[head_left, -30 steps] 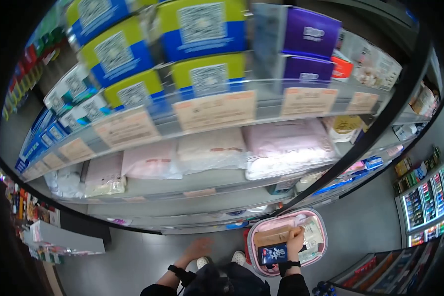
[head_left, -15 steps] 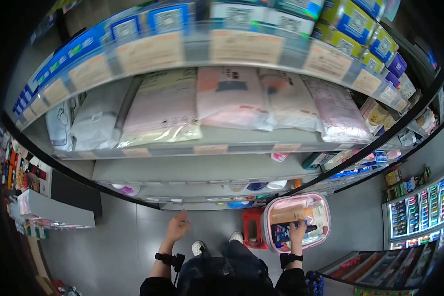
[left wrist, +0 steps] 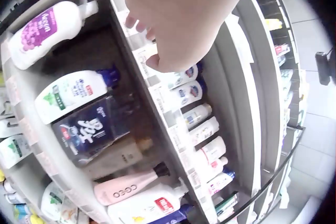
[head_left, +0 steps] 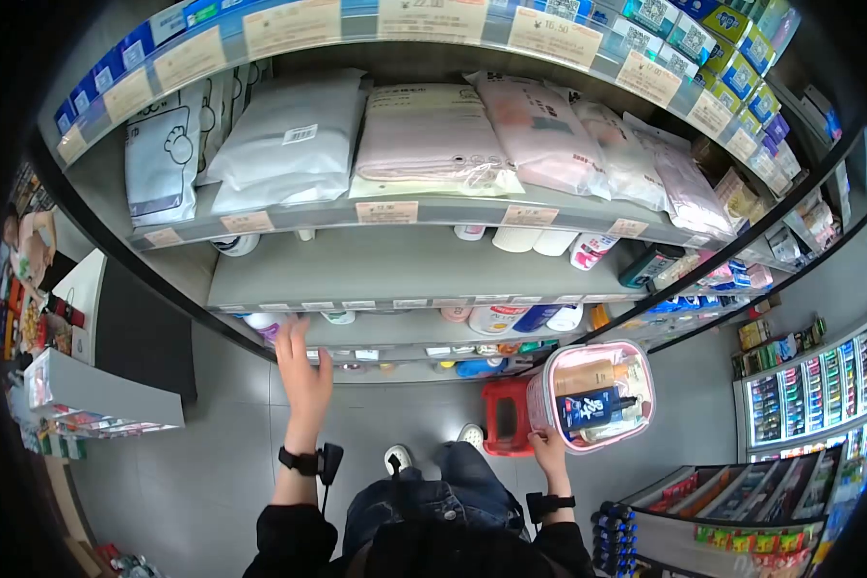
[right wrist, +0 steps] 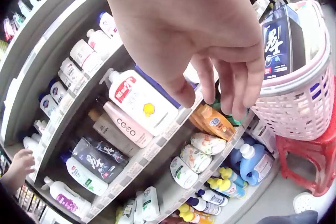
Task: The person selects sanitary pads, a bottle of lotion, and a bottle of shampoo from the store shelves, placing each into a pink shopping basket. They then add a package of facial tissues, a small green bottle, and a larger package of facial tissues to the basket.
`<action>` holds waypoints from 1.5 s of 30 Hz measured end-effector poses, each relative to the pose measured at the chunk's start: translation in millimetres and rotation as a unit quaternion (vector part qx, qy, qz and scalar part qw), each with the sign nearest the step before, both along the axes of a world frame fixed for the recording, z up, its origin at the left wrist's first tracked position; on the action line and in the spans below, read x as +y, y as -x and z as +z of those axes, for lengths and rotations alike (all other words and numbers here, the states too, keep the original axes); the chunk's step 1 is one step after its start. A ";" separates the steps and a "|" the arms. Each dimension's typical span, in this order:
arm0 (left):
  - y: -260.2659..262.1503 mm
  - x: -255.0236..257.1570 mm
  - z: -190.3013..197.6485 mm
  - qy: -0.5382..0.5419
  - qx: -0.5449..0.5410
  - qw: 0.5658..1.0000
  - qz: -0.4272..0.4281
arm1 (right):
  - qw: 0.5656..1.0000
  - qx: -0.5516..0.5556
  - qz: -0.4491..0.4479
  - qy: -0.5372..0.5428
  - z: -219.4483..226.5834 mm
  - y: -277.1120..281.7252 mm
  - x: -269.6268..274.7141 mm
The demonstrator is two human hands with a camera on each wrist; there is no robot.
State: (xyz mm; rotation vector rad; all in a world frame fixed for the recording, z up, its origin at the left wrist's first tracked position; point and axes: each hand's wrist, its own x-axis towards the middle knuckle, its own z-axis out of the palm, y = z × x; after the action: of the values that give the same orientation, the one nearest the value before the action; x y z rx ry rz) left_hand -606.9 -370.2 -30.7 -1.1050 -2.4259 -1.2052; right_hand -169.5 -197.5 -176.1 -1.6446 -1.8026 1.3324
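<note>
In the head view my left hand (head_left: 303, 380) reaches forward with its fingers extended, overlapping the lower shelf edge. The left wrist view has this hand (left wrist: 173, 19) in front of a shelf's price strip, near several pump bottles. My right hand (head_left: 549, 453) is low at the near side of a pink-rimmed basket (right wrist: 294, 111). Its fingers hang loosely beside the basket's lattice wall in the right wrist view, holding nothing there. A dark blue box (right wrist: 278, 48) stands up inside the basket. Beside it lies a tan package (head_left: 588, 377).
The basket rests on a red stool (right wrist: 302, 155). Ahead, shelves carry wrapped towel packs (head_left: 433, 135), with bottles such as a white pump bottle (right wrist: 142, 100) lower down. A black post (head_left: 703, 275) slants at the right. A display rack (head_left: 732, 501) stands behind right.
My right hand has drawn back from the dark blue box to the basket's near side. My left hand has moved forward to the shelf. The head view has swung left and down.
</note>
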 end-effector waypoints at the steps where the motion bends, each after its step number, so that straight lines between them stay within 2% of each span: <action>1: 5.0 5.7 13.0 -0.001 -0.001 1.000 -0.002 | 1.000 0.011 -0.001 -0.020 -0.1 1.2 -3.5; 3: 13.1 14.6 33.0 0.070 0.101 0.992 0.013 | 0.998 0.015 0.007 -0.059 -1.8 0.6 -9.0; 4: 19.1 18.9 31.4 0.069 0.100 0.992 0.013 | 0.998 0.014 0.007 -0.060 -1.9 0.0 -11.2; 6: 29.6 27.2 17.8 0.165 0.076 0.983 -0.011 | 0.997 0.029 0.000 -0.065 -2.6 -0.7 -15.4; 7: 29.5 29.2 14.1 0.164 0.076 0.983 -0.011 | 0.997 0.029 -0.001 -0.065 -5.6 -3.2 -16.7; 9: 28.9 32.9 7.6 0.214 0.129 0.968 0.038 | 0.994 -0.002 0.005 -0.110 -12.0 -9.1 -20.2; 13: 26.7 30.8 5.4 0.203 0.118 0.972 0.027 | 0.994 -0.039 -0.008 -0.098 -6.5 -10.4 -34.3; 19: 24.0 29.3 7.1 0.238 0.115 0.963 0.046 | 0.998 -0.015 -0.028 -0.046 -8.4 -3.4 -52.3; 27: 23.9 27.8 5.8 0.209 0.118 0.970 0.038 | 0.999 -0.008 -0.026 -0.035 -12.1 -0.7 -62.5; 30: 24.7 25.8 5.1 0.201 0.129 0.970 0.036 | 0.999 0.029 -0.038 -0.015 10.0 9.1 -68.8; 33: 25.0 24.3 6.9 0.193 0.120 0.973 0.026 | 0.998 0.044 -0.041 -0.004 13.4 10.6 -71.3; 36: 24.5 23.7 9.7 0.198 0.111 0.974 0.021 | 0.999 0.008 -0.032 -0.032 -10.1 1.0 -69.8; 45: 19.8 25.4 14.4 0.202 0.089 0.975 0.032 | 1.000 0.009 -0.018 0.010 -5.9 7.3 -79.8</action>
State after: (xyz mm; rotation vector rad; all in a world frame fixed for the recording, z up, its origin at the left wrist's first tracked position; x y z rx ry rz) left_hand -626.8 -344.8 -16.3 -1.1653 -2.6037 -0.5721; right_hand -176.9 -277.3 -182.0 -1.6629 -1.7462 1.3501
